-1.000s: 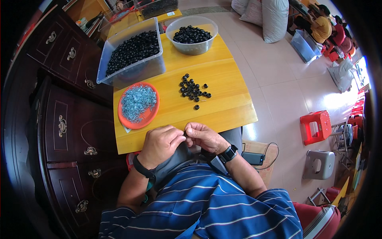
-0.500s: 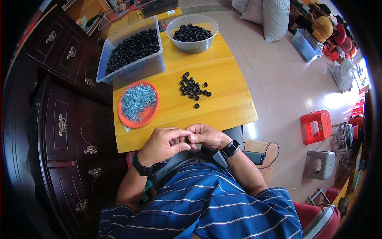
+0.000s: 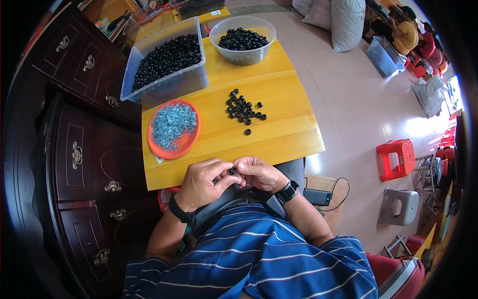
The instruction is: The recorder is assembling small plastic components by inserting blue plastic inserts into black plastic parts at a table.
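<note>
Hands barely shifted; both fingers [image 3: 225, 175] apparently pinch black ring [image 3: 232, 171].

We pinch one small black ring [image 3: 232, 171], hole facing up, between our fingertips just off the tabletop's [image 3: 279, 142] near edge.

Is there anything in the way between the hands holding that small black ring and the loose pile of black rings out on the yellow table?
Nothing visible. The left hand and right hand pinch the small black ring at the table's near edge. Between it and the loose pile lies only bare yellow tabletop; the orange plate sits off to the left.
</note>
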Available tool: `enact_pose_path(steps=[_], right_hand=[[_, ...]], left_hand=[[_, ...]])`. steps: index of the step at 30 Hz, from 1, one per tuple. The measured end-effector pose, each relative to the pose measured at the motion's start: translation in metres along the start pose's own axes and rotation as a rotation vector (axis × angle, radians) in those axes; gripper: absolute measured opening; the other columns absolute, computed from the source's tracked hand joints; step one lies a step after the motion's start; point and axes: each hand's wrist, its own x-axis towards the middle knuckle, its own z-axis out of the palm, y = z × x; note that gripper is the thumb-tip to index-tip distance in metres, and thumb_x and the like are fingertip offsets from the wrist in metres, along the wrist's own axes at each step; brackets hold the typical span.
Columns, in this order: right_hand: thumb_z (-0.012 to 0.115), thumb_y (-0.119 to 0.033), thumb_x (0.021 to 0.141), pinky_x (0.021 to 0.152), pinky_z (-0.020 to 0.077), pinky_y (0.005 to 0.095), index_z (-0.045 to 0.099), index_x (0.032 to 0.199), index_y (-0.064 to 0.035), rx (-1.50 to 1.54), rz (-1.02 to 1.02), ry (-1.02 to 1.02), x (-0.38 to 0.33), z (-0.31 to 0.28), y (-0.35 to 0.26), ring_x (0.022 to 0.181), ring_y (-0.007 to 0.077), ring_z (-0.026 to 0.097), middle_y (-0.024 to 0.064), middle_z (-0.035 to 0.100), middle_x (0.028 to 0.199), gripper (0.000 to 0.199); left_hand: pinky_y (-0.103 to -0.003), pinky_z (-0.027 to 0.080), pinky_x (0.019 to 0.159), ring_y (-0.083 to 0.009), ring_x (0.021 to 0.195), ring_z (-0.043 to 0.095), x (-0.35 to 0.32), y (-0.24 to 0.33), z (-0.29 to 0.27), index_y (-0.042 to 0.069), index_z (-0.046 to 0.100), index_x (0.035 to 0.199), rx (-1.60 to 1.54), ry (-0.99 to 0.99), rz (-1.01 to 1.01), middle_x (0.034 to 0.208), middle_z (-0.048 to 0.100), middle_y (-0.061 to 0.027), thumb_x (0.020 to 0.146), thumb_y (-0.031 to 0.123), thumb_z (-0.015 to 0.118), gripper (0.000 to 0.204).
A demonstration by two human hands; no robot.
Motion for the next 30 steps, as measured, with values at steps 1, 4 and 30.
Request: enact_pose_path(steps=[1, 4, 30], right_hand=[[0.064, -0.039, 0.1, 0.07, 0.0528, 0.0224, 0.069, 0.106, -0.0012, 0.0, 0.002, 0.0, 0.0, 0.0, 0.0, 0.073, 0.0094, 0.063, 0.0025, 0.068, 0.084, 0.039], [0.063, -0.034, 0.102, 0.07, 0.0527, 0.0228, 0.07, 0.103, -0.0023, -0.007, 0.027, 0.019, 0.002, -0.002, 0.0, 0.073, 0.0099, 0.063, 0.0027, 0.068, 0.083, 0.032], [0.062, -0.029, 0.103, 0.067, 0.0453, 0.0185, 0.069, 0.106, -0.0021, -0.444, 0.126, 0.042, 0.005, 0.017, -0.011, 0.072, 0.0032, 0.056, -0.0049, 0.064, 0.084, 0.028]], left_hand=[[-0.032, 0.054, 0.059, -0.022, 0.066, 0.07, -0.001, -0.001, 0.0, 0.002, 0.07, 0.103, 0.02, -0.011, -0.022, 0.084, 0.069, -0.0113, 0.083, 0.014, 0.082, 0.027], [-0.03, 0.05, 0.054, -0.0178, 0.059, 0.065, -0.001, -0.003, 0.002, 0.0, 0.071, 0.102, 0.026, 0.026, 0.027, 0.074, 0.065, -0.0092, 0.081, 0.007, 0.082, 0.026], [-0.03, 0.052, 0.059, -0.0184, 0.064, 0.065, -0.006, -0.006, -0.009, 0.003, 0.071, 0.103, 0.062, -0.031, -0.026, 0.078, 0.065, -0.0076, 0.075, 0.007, 0.085, 0.032]])
